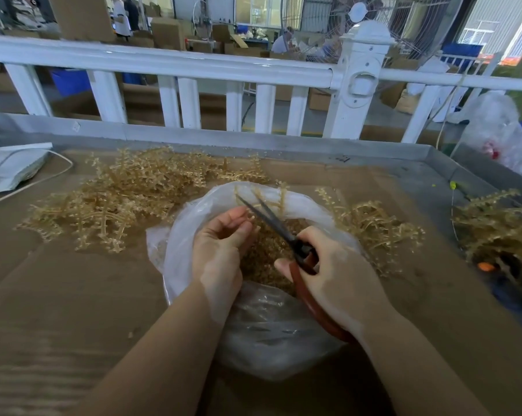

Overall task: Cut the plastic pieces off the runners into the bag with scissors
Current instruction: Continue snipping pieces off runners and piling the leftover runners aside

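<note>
Uncut pile [127, 202]: large heap of runners left of bag, most work remains.
Left hand [220, 250]: fingers curled, pinching a runner [271, 199] over the bag.
Bag [199, 211]: open, cut pieces [265, 259] cover its bottom.
Scissors [271, 223]: blades apart at runner; right hand [332, 274] grips red handles.
Right piles [371, 223]: more runners, nothing blocks the cut.

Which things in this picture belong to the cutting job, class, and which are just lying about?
Part of the job:
scissors, gripped by the right hand
runner, held by the left hand
bag, with cut pieces inside
runner pile

Just lying about:
white railing
fan
cardboard boxes
white cord
</note>
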Available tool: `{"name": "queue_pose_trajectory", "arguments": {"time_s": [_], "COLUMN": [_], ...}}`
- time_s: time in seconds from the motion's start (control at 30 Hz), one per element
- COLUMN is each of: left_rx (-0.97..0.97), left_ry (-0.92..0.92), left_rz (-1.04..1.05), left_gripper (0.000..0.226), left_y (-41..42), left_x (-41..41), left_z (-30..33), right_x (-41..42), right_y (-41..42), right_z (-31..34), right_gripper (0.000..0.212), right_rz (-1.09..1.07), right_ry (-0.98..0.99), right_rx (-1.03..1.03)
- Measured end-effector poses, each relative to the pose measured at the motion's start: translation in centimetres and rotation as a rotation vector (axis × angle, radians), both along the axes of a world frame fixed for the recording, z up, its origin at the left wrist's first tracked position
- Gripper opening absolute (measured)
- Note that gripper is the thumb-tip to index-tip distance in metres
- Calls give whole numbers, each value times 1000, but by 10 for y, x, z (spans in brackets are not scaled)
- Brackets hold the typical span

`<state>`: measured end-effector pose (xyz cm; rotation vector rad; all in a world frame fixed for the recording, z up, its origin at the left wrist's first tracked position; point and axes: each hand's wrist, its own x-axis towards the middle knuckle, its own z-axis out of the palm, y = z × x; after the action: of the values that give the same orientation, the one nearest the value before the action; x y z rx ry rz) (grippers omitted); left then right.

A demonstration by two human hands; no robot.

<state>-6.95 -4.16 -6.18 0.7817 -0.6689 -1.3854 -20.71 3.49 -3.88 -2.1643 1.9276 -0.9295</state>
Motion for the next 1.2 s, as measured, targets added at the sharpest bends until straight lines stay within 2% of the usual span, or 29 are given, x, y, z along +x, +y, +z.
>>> {"name": "queue_pose_trajectory", "arguments": {"time_s": [0.23,0.43,0.93,1.2], "left_rx": [-11,-10,-56,-61], "left_ry": [25,84,62,153], "left_rz": [-6,6,-52,-66], "left_gripper": [27,27,30,32], "left_y": [3,2,7,5], "left_x": [1,1,4,7], "left_z": [2,2,1,0], "right_x": [3,5,6,6], "right_y": [-4,-5,-3,-2], "right_z": [-20,-31,-29,-27], "right_gripper": [38,40,41,40], "right_rz": [-57,-96,-76,-68], "right_ry": [160,207,143,139], "right_rx": [-79,-161,-153,-164]}}
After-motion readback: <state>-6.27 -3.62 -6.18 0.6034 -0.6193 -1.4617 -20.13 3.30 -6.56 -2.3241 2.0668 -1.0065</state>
